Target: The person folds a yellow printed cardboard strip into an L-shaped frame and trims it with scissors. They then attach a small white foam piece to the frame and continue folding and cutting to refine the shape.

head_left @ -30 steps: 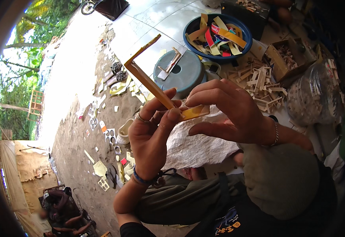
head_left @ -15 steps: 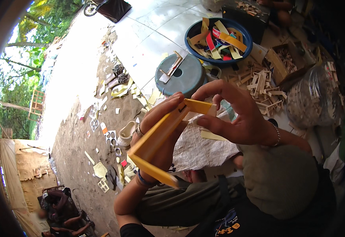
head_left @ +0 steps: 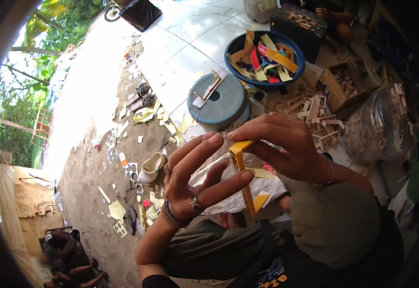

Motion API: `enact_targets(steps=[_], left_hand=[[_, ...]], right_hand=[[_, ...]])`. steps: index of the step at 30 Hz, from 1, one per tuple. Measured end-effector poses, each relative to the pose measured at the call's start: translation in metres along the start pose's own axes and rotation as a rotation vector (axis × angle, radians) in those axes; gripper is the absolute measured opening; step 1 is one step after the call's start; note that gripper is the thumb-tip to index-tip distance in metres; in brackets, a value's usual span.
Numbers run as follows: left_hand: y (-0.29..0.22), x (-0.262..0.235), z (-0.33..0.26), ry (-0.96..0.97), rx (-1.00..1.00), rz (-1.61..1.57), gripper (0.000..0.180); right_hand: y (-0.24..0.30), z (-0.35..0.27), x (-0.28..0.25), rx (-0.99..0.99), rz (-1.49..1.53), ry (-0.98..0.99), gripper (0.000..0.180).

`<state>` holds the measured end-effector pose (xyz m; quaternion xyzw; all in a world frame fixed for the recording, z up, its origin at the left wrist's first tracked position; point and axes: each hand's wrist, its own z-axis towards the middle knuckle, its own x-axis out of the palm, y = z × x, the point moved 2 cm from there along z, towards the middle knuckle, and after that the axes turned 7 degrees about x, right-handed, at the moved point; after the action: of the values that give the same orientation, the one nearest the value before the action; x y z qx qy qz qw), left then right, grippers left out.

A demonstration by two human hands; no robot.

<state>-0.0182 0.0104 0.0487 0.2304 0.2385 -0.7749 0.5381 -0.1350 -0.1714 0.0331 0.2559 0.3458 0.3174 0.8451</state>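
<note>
A bent yellow strip (head_left: 247,194) with dark printing hangs almost edge-on over my lap, its upper end folded. My right hand (head_left: 288,146) pinches that upper end between thumb and fingers. My left hand (head_left: 183,177) is open beside it, fingers spread and thumb reaching across the strip's middle; whether the thumb presses on it I cannot tell. Beyond my hands is a round blue-grey stool (head_left: 219,103) with a hole in its top. A thin wooden bracket (head_left: 208,88) lies on the stool over a pale strip.
A blue basin (head_left: 302,56) holds coloured paper strips. Small wooden pieces (head_left: 317,115) are heaped beside a cardboard box (head_left: 334,86) and clear plastic bag (head_left: 375,125). A pale clog (head_left: 152,166) sits among paper scraps. Another person's hand (head_left: 323,13) is near a black box (head_left: 305,31).
The yellow piece has turned from lying slanted across my left palm to hanging edge-on from my right hand. My left fingers have let go and spread.
</note>
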Motion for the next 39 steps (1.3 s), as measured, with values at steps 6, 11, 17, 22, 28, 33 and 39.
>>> enact_targets(steps=[6, 11, 17, 22, 28, 33, 39], left_hand=[[-0.006, 0.009, -0.003, -0.24, -0.851, -1.052, 0.048], [-0.006, 0.01, 0.001, -0.065, -0.984, -1.134, 0.043], [-0.006, 0.009, 0.0, -0.084, -0.922, -1.156, 0.03], [-0.01, 0.004, 0.001, -0.064, -0.917, -1.014, 0.026], [-0.009, -0.001, 0.01, -0.015, -0.901, -1.047, 0.039], [-0.014, -0.008, 0.017, 0.071, -0.888, -0.952, 0.042], [-0.014, -0.013, 0.015, 0.063, -0.772, -0.789, 0.04]], right_hand=[[0.005, 0.0, -0.006, -0.068, -0.213, -0.073, 0.036], [0.006, 0.003, -0.006, -0.192, -0.279, -0.092, 0.036], [0.006, -0.001, -0.005, -0.192, -0.312, -0.06, 0.036], [0.004, 0.003, 0.0, -0.201, -0.259, -0.089, 0.039], [0.004, -0.002, -0.002, -0.069, -0.052, -0.036, 0.038], [-0.004, -0.001, -0.002, -0.013, 0.072, 0.057, 0.046], [-0.002, -0.001, -0.012, -0.001, 0.082, 0.176, 0.058]])
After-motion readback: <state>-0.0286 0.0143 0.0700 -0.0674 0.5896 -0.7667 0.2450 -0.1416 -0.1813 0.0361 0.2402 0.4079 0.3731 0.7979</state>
